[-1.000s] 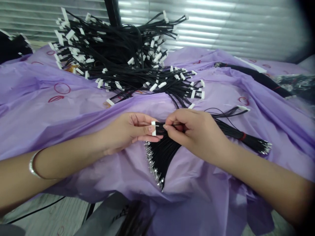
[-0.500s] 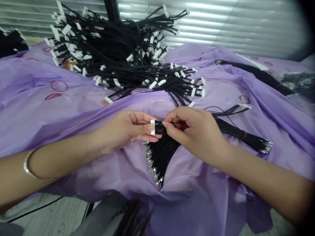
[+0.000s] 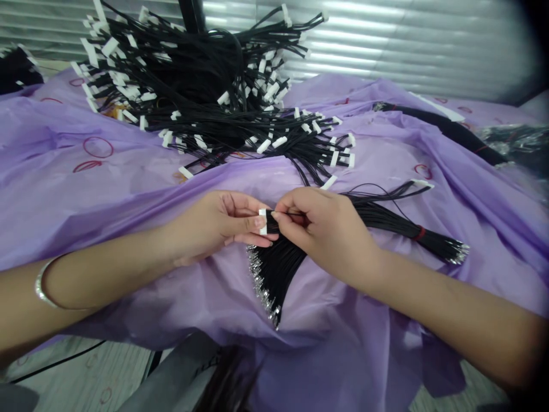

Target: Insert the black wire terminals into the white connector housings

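Observation:
Between the thumb and fingers of my left hand is a small white connector, with black wires running out of its right side. My right hand pinches a thin black wire close to the connector, thumb and index finger pressed together. Under both hands fans a bundle of black wires with bare silver terminals along its left end. The bundle continues past my right hand to a red rubber band and more silver tips.
A big heap of black cables with white connectors lies behind my hands. Purple sheeting covers the table, with loose red rubber bands on it. Another tied wire bundle lies back right, near clear plastic bags.
My right hand has moved left with the wire, and its fingertips are now nearer the connector. The whole view has shifted slightly; my left hand keeps its hold.

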### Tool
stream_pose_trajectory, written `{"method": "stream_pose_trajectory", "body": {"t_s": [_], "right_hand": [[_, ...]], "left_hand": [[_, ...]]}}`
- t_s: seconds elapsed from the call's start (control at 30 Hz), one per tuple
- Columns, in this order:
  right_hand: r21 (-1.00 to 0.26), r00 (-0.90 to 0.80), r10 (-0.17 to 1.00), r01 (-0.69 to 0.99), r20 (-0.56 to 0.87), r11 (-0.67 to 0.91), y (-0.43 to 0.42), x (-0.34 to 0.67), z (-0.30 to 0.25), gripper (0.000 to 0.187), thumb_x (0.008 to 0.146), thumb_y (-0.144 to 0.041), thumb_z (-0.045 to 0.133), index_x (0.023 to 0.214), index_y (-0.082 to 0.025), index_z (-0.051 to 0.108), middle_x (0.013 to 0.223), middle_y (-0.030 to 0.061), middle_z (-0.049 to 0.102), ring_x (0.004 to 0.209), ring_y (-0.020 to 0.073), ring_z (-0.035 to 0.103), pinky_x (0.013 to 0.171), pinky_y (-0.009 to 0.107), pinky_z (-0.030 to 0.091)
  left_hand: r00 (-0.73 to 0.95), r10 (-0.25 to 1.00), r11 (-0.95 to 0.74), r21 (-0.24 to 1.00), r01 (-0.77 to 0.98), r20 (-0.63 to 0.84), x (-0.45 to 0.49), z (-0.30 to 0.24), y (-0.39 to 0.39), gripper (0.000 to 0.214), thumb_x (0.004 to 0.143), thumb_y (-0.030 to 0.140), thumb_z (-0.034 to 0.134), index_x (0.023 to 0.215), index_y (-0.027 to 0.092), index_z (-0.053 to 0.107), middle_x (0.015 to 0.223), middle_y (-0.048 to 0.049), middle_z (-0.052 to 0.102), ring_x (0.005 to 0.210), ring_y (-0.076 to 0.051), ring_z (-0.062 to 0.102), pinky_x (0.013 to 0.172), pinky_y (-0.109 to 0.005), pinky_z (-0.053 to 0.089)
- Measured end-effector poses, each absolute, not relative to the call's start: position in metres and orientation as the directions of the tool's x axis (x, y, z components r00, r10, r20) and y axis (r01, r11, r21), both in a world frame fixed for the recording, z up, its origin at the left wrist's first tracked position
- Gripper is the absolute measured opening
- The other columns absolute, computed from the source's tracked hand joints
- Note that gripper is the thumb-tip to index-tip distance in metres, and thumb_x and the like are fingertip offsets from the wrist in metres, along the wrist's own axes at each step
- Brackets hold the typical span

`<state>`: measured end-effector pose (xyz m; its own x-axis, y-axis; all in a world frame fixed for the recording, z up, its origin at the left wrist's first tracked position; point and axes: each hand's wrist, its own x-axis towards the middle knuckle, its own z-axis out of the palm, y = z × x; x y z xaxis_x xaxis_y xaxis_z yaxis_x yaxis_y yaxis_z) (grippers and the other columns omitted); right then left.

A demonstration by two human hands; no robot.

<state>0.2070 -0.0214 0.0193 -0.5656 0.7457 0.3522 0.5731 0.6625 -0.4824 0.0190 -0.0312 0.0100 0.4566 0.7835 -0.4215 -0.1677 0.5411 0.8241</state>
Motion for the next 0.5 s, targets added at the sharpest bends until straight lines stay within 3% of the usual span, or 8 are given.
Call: {"method": "stream_pose_trajectory", "body": {"t_s": [0.17, 0.23, 0.37, 0.5], "right_hand": [[-0.166, -0.689, 0.542, 0.535, 0.482, 0.828, -0.026, 0.215, 0.036, 0.02, 0.09, -0.016, 0.048, 0.076, -0.013, 0.062, 0.08, 0.0074, 0.053, 0.074, 0.0172, 0.045, 0.065, 0.029, 0.036], [-0.122, -0.787, 0.472, 0.465, 0.396, 0.877, -0.028, 0.218, 0.039, 0.02, 0.09, -0.017, 0.049, 0.076, -0.014, 0.064, 0.078, 0.0064, 0.051, 0.072, 0.0175, 0.044, 0.064, 0.03, 0.035], [-0.354, -0.892, 0.432, 0.365, 0.132, 0.861, -0.026, 0.216, 0.031, 0.009, 0.087, -0.013, 0.057, 0.082, -0.011, 0.064, 0.082, 0.0054, 0.053, 0.077, 0.0169, 0.048, 0.074, 0.031, 0.04], [-0.546, -0.868, 0.476, 0.335, 0.138, 0.768, -0.019, 0.214, 0.026, 0.01, 0.089, -0.01, 0.052, 0.083, -0.009, 0.06, 0.087, 0.0063, 0.053, 0.081, 0.0146, 0.049, 0.075, 0.027, 0.04]], "left_hand": [[0.389, 0.833, 0.513, 0.81, -0.282, -0.393, 0.019, 0.007, -0.029, 0.008, 0.076, 0.011, 0.068, 0.085, 0.011, 0.067, 0.08, -0.0037, 0.071, 0.077, -0.014, 0.069, 0.072, -0.02, 0.057], [0.321, 0.869, 0.48, 0.801, -0.358, -0.377, 0.018, 0.006, -0.027, 0.005, 0.077, 0.008, 0.067, 0.081, 0.011, 0.066, 0.076, -0.0014, 0.069, 0.075, -0.012, 0.069, 0.075, -0.019, 0.056], [0.273, 0.881, 0.47, 0.791, -0.393, -0.387, 0.017, 0.006, -0.025, 0.004, 0.078, 0.005, 0.064, 0.078, 0.01, 0.064, 0.073, -0.0008, 0.067, 0.075, -0.012, 0.069, 0.075, -0.019, 0.056], [0.28, 0.878, 0.474, 0.787, -0.395, -0.388, 0.017, 0.007, -0.026, 0.007, 0.079, 0.004, 0.062, 0.077, 0.01, 0.064, 0.072, -0.0006, 0.067, 0.071, -0.011, 0.068, 0.072, -0.019, 0.056]]}}
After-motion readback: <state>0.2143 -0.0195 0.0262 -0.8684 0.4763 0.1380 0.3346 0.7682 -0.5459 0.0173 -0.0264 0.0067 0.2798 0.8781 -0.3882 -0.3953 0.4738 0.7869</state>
